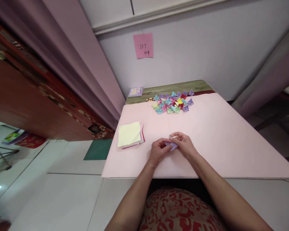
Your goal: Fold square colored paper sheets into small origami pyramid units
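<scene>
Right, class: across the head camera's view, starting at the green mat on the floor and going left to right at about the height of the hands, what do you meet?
Green mat → stack of square papers → left hand → small purple paper → right hand.

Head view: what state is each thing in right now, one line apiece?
Left hand: closed, pinching the purple paper
Right hand: closed, pinching the same piece
Purple paper: folded, exact shape partly hidden by fingers
Paper stack: flat, edges uneven, yellow sheet on top
Paper shapes: folded, clustered together
Pink note: handwritten on, fixed to the wall
Table cover: spread, far strip of table uncovered
</scene>
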The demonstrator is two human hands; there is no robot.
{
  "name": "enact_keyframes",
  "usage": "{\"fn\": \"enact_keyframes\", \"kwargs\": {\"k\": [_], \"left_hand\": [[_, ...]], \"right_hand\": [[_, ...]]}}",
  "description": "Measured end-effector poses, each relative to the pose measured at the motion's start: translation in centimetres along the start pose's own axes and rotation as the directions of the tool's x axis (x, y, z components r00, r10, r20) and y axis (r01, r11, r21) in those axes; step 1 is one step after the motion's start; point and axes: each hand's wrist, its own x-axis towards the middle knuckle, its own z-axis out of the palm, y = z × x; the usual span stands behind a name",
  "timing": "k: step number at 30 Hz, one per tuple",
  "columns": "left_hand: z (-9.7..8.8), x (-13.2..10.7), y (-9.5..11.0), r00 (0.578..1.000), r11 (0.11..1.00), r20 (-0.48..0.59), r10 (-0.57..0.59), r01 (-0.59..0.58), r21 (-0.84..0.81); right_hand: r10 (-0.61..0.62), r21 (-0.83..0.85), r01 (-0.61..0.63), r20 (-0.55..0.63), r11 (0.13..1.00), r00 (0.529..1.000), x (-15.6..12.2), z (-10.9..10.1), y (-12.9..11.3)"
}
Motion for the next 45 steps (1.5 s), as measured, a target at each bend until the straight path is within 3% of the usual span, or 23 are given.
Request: {"fn": "enact_keyframes", "kwargs": {"k": [4,10,17,22,25,30,36,40,45], "left_hand": [[0.0,-0.1,-0.2,1.0,0.997,-0.004,-0.026,0.025,-0.075],[0.0,-0.1,-0.3,0.993,0.987,-0.094,-0.073,0.059,-0.152],[0.0,-0.1,-0.5,0.991,0.997,-0.133,0.0,-0.01,-0.077],[0.0,-0.1,-0.5,0.97,0.99,-0.205,0.129,-0.113,0.087],[0.0,0.0,-0.3,0.952,0.968,-0.213,0.219,-0.186,0.168],[-0.1,0.0,-0.3,0.987,0.99,-0.132,0.097,-0.082,0.113],[0.1,-0.2,-0.5,0.987,0.996,-0.15,0.062,-0.051,0.078],[0.3,-0.3,-0.1,0.987,0.996,-0.15,0.063,-0.053,0.069],[0.5,-0.3,0.2,0.998,0.998,-0.057,-0.001,-0.002,-0.058]], "right_hand": [[-0.049,-0.068,0.05,0.026,0.996,0.998,-0.5,-0.1,0.0],[-0.122,-0.105,0.143,0.18,0.984,0.976,-1.6,-0.8,0.5],[-0.205,-0.202,0.216,0.077,0.955,0.976,-1.4,-1.1,1.7],[-0.361,-0.353,0.344,0.02,0.87,0.932,-1.5,-1.1,1.6],[-0.328,-0.327,0.321,0.033,0.889,0.944,-1.5,-0.9,1.4],[-0.225,-0.249,0.234,0.063,0.94,0.972,-1.6,-0.7,1.1],[-0.169,-0.231,0.17,0.023,0.958,0.985,-1.6,-0.8,1.5],[-0.167,-0.24,0.162,0.002,0.957,0.986,-1.8,-0.7,1.2],[-0.185,-0.216,0.173,-0.038,0.961,0.982,-2.1,-0.7,0.6]]}}
